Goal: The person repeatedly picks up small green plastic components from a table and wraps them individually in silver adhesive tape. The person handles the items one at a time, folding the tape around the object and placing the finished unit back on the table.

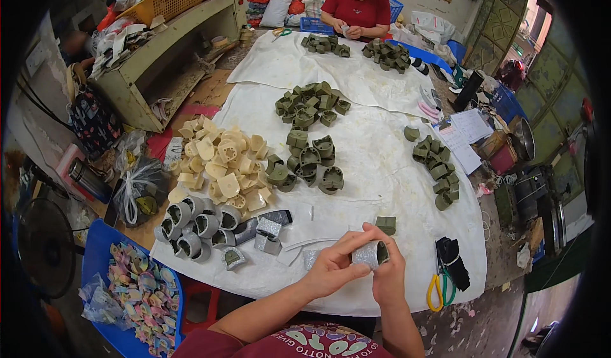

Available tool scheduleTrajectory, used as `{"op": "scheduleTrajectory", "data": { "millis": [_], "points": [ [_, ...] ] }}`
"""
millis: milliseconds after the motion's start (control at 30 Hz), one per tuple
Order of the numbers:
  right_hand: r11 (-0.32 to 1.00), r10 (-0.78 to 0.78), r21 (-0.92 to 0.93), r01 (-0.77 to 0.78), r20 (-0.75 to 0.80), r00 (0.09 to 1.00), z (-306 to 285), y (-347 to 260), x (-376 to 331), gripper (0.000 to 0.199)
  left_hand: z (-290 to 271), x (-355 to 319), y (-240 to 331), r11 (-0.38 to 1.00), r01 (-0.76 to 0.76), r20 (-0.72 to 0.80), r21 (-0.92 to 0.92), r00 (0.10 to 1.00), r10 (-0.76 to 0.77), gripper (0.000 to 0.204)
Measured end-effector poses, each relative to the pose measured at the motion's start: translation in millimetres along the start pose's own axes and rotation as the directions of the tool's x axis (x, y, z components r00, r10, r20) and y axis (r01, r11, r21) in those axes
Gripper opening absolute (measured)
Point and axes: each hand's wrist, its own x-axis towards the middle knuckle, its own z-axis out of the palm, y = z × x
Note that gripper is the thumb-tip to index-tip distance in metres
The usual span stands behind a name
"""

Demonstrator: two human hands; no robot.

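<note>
Near the front of the table, a block-shaped shoe heel [368, 255] with a silver glitter skin around its olive body is between my hands. My left hand [332, 269] grips it from the left, thumb against its lower side. On the right, my right hand [389, 276] wraps around it, fingers meeting the left ones over the top. One bare olive heel [386, 225] stands just beyond my fingers. To the left lie silver-covered heels [206, 224], a grey glitter strip [245, 232] and pale strips [305, 243]. A small silver piece [310, 258] lies beside my left wrist.
Cream heels [223, 161] are heaped at left, with olive heels [309, 106] beyond. More olive heels [436, 167] stand at right. Scissors [440, 288] lie by black cloth [452, 264]. A blue bin [102, 243] holds colourful scraps. Across the white-covered table [375, 141] sits a person [358, 11].
</note>
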Motion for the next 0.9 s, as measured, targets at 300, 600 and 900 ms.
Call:
{"op": "scheduleTrajectory", "data": {
  "millis": [300, 600, 900],
  "points": [
    [0.955, 0.086, 0.281, -0.094, 0.043, 0.995, 4, -4, 4, 0.031, 2, -1, 9, 0.943, -0.077, -0.021, 0.323, 0.996, 0.089, 0.070],
    [0.787, 0.197, 0.582, -0.205, 0.078, 0.977, 5, -11, 9, 0.029, 7, -2, 0, 0.997, -0.046, -0.156, 0.058, 0.986, 0.054, 0.081],
    [0.863, 0.205, 0.444, -0.241, 0.127, 0.970, 0, 8, 8, 0.036, 4, 4, -9, 0.995, -0.082, -0.148, 0.047, 0.985, 0.089, 0.079]
  ]
}}
